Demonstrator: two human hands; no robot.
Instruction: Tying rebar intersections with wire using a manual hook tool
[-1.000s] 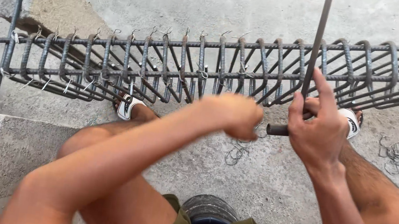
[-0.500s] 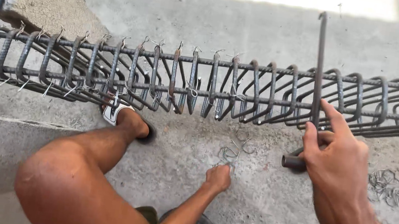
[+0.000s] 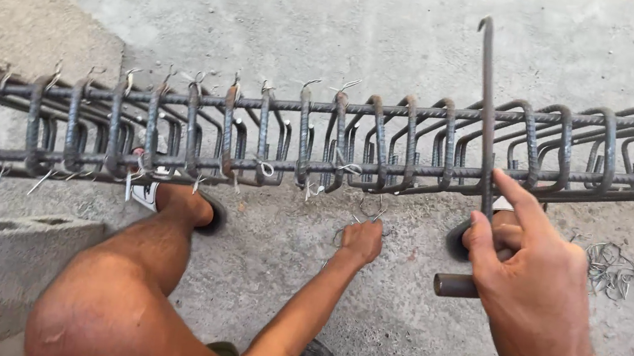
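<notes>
Partly hidden wires (image 3: 355, 229), left hand (image 3: 362, 240) reaching

The rebar cage (image 3: 338, 144) runs out of view past both side edges, so neither end shows. Below its middle, the left hand (image 3: 362, 240) reaches down to the floor with its fingers (image 3: 349, 244) curled under; they seem to be at small loose wire ties, too thin to tell. Right of the cage's middle, the right hand (image 3: 539, 271) covers the hook tool's (image 3: 486, 119) handle, and the foot behind it is mostly hidden.
</notes>
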